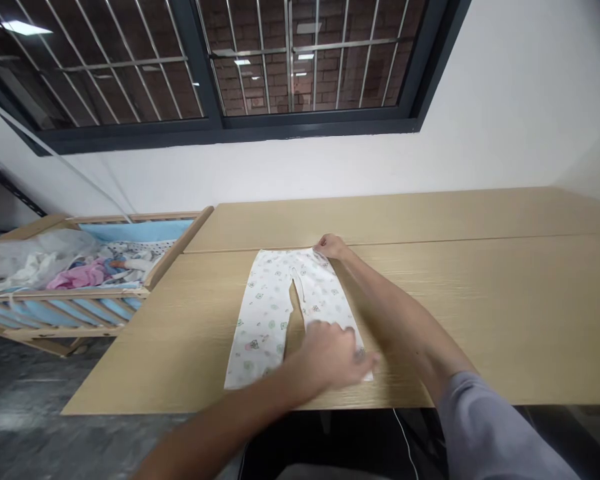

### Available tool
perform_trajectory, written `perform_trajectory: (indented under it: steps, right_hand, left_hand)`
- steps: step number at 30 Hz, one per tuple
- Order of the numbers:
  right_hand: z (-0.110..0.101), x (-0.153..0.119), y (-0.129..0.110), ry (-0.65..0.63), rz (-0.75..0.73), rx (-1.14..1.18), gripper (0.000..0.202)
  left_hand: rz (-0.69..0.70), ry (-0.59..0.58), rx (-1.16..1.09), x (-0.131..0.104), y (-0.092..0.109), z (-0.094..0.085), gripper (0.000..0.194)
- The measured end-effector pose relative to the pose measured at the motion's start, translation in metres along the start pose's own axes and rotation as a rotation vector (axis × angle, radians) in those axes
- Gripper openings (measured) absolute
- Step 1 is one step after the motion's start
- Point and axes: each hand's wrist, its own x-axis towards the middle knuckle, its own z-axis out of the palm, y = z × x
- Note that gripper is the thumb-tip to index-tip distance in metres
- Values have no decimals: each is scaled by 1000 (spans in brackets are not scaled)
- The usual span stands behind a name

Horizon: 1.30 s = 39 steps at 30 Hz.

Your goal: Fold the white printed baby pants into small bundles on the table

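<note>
Small white trousers [265,320] with a pale print of little figures lie spread on the wooden table, waist toward the wall and legs toward me. At the right corner of the waistband, my right hand [331,246] pinches the fabric with its fingers closed. My left hand [336,355] is over the lower part of the right trouser leg and hides some of it. Motion blurs that hand, so its fingers are smeared and I cannot tell whether it holds any cloth.
The light wooden table [480,300] reaches to the white wall below a barred window [310,67]. To the left stands a wooden crib [175,250] with blue lining, a pink cloth [83,275] and a plastic bag. A white cable [405,440] hangs below the front edge.
</note>
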Motion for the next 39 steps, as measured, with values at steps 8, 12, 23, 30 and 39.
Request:
perform_trajectory:
  steps: [8,12,23,30,39]
  right_hand:
    - [-1,-8,-5,24,2,20,10]
    - [-12,-13,-24,56,-8,97,16]
    - [21,-16,-130,53,-169,206,24]
    - [78,-18,-166,21,-225,81,24]
    - [91,-18,-183,-10,-189,-18,24]
  left_hand:
    - [-28,-30,-78,-15,29,21,26]
    - [-62,84,-228,-32,11,3,28]
    - [-475,323,-800,-132,-53,-5,43]
    - [-663,361,-583,-157,-85,21,42]
    - [-717,315,-479,-172,-94,35,40]
